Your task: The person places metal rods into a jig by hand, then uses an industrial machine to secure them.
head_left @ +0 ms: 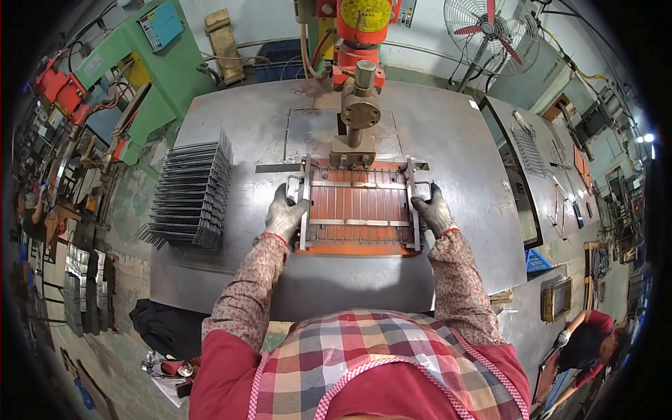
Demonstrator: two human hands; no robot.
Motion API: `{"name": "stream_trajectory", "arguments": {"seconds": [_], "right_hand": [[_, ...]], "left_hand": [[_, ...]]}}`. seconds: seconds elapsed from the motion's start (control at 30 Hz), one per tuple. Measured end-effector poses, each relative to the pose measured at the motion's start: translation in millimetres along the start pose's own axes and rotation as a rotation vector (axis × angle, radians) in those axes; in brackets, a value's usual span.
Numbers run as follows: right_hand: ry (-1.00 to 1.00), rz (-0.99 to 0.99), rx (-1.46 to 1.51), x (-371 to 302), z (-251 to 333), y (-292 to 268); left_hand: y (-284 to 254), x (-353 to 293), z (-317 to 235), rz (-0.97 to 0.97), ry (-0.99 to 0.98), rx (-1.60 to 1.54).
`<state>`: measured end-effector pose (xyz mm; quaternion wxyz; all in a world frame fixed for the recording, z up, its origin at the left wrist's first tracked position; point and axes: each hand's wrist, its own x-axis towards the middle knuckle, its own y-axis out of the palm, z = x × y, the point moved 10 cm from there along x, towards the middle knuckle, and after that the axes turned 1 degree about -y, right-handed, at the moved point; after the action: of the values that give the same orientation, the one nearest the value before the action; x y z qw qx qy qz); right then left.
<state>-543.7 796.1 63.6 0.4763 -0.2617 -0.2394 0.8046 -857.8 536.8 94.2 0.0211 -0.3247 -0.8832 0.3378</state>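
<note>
On the metal table (462, 147), an orange board (357, 249) lies below the welding machine head (353, 150). A metal frame (305, 217) with side handles and flat crossbars sits on this board, with a grid of thin wires (360, 203) in it. My left hand (285, 215), in a grey glove, grips the frame's left side by the handle. On the opposite side, my right hand (435, 212), gloved too, is closed at the right handle. Palms and thumbs hide part of both handles. The frame's far edge reaches beneath the machine head.
A tall stack of wire racks (189, 196) stands on the table's left. Beyond are a green machine (157, 77) and a large fan (488, 31). A side table (539, 161) with wire parts adjoins at right. Another person (591, 343) bends at lower right.
</note>
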Motion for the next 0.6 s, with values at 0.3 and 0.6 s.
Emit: {"name": "stream_trajectory", "arguments": {"seconds": [0.3, 0.6], "right_hand": [[-0.013, 0.097, -0.127, 48.4, -4.9, 4.3], [-0.001, 0.165, 0.008, 40.3, 1.7, -19.6]], "left_hand": [[4.4, 5.6, -23.7, 0.014, -0.001, 0.052], [28.2, 3.4, -28.6, 0.047, -0.058, 0.024]]}}
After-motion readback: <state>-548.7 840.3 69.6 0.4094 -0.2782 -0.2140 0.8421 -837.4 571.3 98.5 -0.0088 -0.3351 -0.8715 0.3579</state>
